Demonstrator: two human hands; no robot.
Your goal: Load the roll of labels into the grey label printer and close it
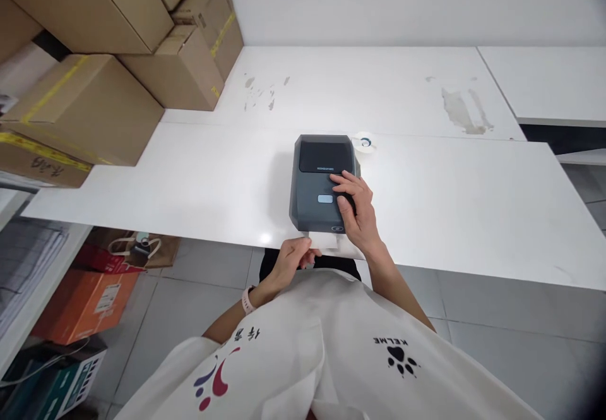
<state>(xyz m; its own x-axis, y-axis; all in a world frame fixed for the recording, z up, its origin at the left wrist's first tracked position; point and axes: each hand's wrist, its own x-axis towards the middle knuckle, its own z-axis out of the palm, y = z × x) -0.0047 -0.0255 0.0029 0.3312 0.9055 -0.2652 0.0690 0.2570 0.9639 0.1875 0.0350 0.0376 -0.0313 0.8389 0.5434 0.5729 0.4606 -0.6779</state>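
Observation:
A dark grey label printer (310,183) with a black lid panel stands on the white table near its front edge. White label paper (323,240) sticks out from the printer's front, toward me. My left hand (292,260) is closed at the left corner of that paper, thumb and finger pinching it at the table edge. On the printer's right side and top rests my right hand (358,208), its fingers spread over the casing. A white roll of labels (364,143) lies just behind the printer's right back corner, partly hidden by it.
Cardboard boxes (85,104) with yellow tape are stacked at the left end of the table (454,211). An orange box (89,303) and a paper bag (156,252) stand on the floor below, left. A white wall (402,6) rises behind.

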